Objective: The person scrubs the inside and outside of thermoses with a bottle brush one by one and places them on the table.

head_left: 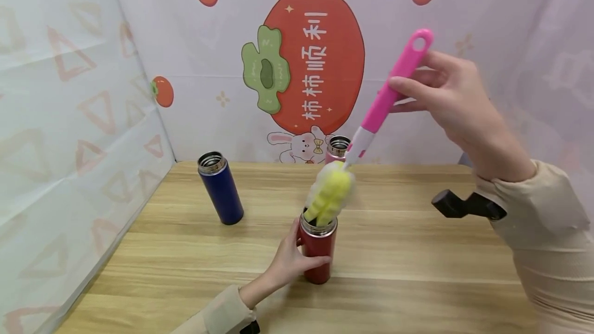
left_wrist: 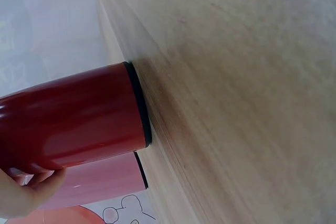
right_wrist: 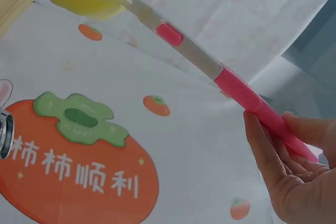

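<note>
My right hand [head_left: 457, 94] pinches the pink handle of a bottle brush [head_left: 387, 94] between thumb and fingers, high above the table. The brush slants down to the left, and its yellow and white sponge head [head_left: 331, 189] is at the mouth of a red bottle [head_left: 319, 251]. In the right wrist view, the handle [right_wrist: 241, 90] runs up from my fingers to the sponge. My left hand [head_left: 294, 261] grips the red bottle around its side, thumb across the front. The left wrist view has the bottle's black base [left_wrist: 139, 103] upright on the wooden table.
A blue bottle [head_left: 221, 189] without a lid stands to the left on the wooden table [head_left: 417, 251]. Behind the brush, a pink bottle [head_left: 337, 148] stands near the back edge, partly hidden. A printed cloth backdrop [head_left: 223, 128] rises behind and on both sides.
</note>
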`<action>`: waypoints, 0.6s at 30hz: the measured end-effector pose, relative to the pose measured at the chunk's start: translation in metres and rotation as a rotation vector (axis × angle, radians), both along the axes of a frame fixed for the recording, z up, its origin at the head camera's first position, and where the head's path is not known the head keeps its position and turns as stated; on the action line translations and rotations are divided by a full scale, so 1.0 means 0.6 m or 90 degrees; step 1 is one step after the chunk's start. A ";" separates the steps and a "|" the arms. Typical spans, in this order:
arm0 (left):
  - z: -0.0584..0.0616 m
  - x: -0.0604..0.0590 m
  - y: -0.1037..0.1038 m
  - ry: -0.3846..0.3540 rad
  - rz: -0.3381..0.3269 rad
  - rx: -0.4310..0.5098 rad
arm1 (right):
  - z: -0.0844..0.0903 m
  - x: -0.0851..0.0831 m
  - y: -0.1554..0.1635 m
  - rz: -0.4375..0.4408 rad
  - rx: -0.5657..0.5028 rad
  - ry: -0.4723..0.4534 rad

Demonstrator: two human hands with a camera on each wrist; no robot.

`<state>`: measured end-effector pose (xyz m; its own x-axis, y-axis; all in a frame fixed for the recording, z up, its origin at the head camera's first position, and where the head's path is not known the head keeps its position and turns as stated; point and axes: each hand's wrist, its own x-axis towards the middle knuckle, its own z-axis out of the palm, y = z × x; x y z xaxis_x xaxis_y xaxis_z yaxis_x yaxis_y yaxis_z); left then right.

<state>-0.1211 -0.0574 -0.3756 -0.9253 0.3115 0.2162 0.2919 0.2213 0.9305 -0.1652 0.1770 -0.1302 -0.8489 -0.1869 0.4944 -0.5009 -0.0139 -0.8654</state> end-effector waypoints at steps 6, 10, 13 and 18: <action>-0.001 0.000 -0.002 -0.002 -0.006 -0.003 | 0.026 0.007 -0.065 -0.044 0.252 0.109; -0.004 -0.002 -0.002 0.004 -0.008 -0.005 | 0.030 0.006 -0.095 -0.005 0.296 0.148; -0.014 -0.006 -0.002 0.019 -0.009 -0.002 | 0.027 0.007 -0.109 0.013 0.314 0.167; -0.045 -0.022 -0.005 0.026 -0.007 -0.006 | 0.015 0.014 -0.123 0.024 0.338 0.186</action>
